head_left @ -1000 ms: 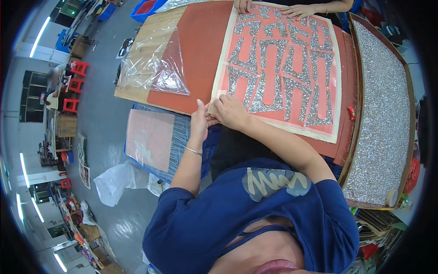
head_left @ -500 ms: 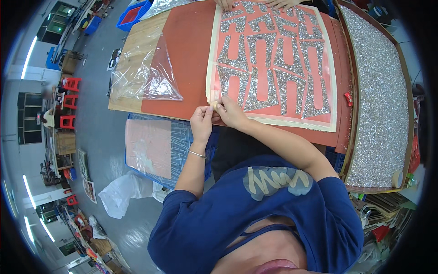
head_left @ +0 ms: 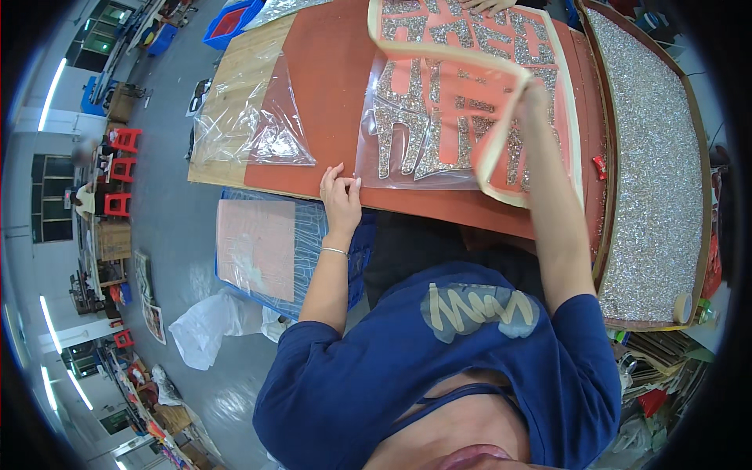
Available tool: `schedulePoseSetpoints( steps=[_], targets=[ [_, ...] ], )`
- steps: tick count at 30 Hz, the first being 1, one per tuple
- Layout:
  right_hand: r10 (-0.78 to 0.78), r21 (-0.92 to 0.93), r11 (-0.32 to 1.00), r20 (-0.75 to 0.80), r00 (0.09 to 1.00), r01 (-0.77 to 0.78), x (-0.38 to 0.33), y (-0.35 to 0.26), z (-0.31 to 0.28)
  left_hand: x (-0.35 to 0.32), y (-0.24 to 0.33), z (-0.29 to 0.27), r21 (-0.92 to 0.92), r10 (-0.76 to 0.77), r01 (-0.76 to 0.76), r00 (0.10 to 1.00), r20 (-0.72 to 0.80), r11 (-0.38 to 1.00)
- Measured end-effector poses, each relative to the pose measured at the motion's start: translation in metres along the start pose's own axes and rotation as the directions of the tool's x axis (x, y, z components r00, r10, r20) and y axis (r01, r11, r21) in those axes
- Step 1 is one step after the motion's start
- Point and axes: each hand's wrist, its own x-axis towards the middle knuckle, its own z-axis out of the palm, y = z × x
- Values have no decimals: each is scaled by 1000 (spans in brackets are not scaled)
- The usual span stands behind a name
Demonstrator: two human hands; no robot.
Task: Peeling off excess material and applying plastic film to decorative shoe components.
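Clamped in right grip: cream-bordered pink stencil sheet, folded back over clear plastic film with silver glitter shapes, on red-brown worktop. At near edge, loosely spread: left grip.

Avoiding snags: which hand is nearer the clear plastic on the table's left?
Left. Left hand is near the lower right corner of the plastic; right hand, farther right, holds the pink sheet.

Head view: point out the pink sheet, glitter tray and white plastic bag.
Pink sheet (head_left: 460, 52), head view: lifted pale border.
Glitter tray (head_left: 707, 188), head view: right rim.
White plastic bag (head_left: 205, 327), head view: crumpled middle.
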Motion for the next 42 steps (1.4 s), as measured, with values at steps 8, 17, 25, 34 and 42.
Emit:
schedulePoseSetpoints(
  steps=[8, 17, 25, 34, 42],
  targets=[
    [209, -307, 951, 721, 661, 33, -104, -30, 22, 30, 35, -33, -379, -101, 120, 992, 71, 918],
    [95, -147, -318, 978, 186, 936, -161, 50, -17, 36, 102, -5, 375, 62, -112, 988, 142, 920],
    [386, -174, -394, 860, 334, 903, -155, 34, 8, 30, 108, 38, -230, 233, -148, 882, 409, 962],
    [-650, -398, -443, 759, 17, 803, -128, -164, 47, 21, 126, 47, -85, 275, -261, 910, 310, 962],
    [-195, -331, -591, 943, 268, 736, -111, -90, -119, -4, 143, 48, -71, 421, -418, 865, 272, 906]
  ],
)
